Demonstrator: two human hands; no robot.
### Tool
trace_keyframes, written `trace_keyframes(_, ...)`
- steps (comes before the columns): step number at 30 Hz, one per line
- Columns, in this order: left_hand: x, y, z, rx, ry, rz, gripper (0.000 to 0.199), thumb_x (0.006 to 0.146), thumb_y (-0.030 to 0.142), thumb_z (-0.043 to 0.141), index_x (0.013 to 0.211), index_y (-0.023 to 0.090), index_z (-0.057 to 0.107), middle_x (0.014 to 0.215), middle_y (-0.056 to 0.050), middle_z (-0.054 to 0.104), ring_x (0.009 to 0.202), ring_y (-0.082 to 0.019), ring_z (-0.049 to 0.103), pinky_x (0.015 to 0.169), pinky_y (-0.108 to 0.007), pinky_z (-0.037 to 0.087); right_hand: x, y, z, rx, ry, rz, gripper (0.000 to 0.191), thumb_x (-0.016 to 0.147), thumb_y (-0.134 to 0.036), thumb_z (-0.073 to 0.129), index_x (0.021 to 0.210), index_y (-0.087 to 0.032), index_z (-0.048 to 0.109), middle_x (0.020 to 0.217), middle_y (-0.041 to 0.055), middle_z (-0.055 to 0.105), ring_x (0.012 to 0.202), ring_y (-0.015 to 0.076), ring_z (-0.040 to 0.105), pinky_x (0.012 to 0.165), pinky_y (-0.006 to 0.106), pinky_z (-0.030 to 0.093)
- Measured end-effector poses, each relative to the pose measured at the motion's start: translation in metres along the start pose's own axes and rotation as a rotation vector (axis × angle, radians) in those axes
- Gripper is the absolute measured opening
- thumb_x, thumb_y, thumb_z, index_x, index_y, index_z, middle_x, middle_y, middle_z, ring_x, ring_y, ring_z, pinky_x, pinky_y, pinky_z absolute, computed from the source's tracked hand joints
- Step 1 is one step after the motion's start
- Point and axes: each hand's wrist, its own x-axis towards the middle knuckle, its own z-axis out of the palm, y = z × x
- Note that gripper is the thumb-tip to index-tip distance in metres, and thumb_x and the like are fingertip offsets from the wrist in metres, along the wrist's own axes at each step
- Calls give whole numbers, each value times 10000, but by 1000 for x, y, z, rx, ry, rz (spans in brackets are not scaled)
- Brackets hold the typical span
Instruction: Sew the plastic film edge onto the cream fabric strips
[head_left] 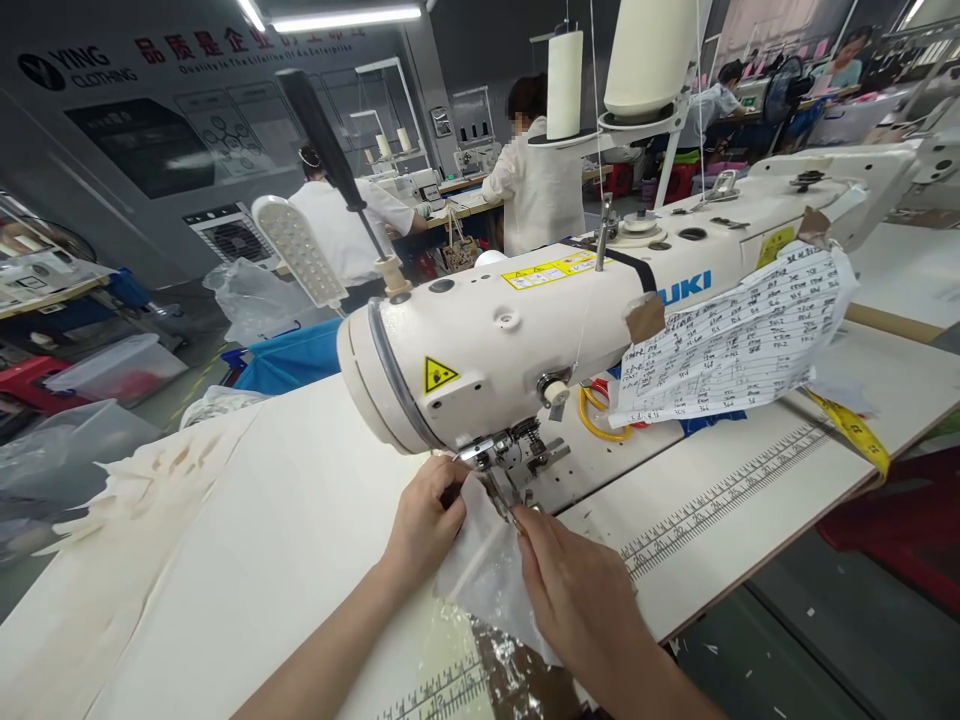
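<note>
Pinching with your left hand (424,518), you are holding the white fabric (486,570) at the lower centre of the frame, while your right hand (579,578) is lying over its right side, near a slim metal piece (501,498); whether it is gripping that, I cannot tell. The sewing machine (480,335) is filling the centre, written paper (735,345) is hanging at right, and a co-worker (544,195) is showing upper centre.

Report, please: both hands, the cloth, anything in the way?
Left hand at cloth. Right hand at metal piece, grip unclear. Cloth at machine, partly hidden by right hand.
</note>
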Motion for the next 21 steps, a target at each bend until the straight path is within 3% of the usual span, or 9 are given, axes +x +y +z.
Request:
trace_keyframes(5,0,1,1,48,34,81,232,721,44,402,791,208,551,874,-35,644,811,-177,594,678,-294,491,1,0,1,-15,-1,4,312,963,-122,359,1178,-118,585,884,76,741,672,192,710,515,284,450)
trace_keyframes(8,1,2,1,124,89,255,283,711,-2,388,826,205,544,863,-39,644,814,-183,589,674,-297,502,1,0,2,-23,-7,5,316,969,-124,354,1179,-120,590,849,67,735,652,187,709,488,284,444)
trace_keyframes(12,3,7,-2,262,118,469,261,823,-3,417,930,179,570,884,-64,652,829,-197,585,698,-314,531,2,0,2,-35,-17,7,313,965,-113,365,1178,-121,595,855,67,735,645,179,709,494,273,451)
trace_keyframes(18,5,10,-3,373,59,595,213,901,45,431,934,151,613,887,-85,659,848,-206,581,748,-333,556,3,-2,7,-81,-8,-14,322,924,-63,410,1184,-107,594,862,70,733,642,192,707,487,279,459)
trace_keyframes(21,4,12,-9,328,-35,555,255,909,46,394,951,145,626,931,-101,652,894,-211,576,764,-336,566,-3,-3,5,-121,23,-12,313,939,-75,398,1196,-85,575,870,95,743,655,209,717,515,284,483)
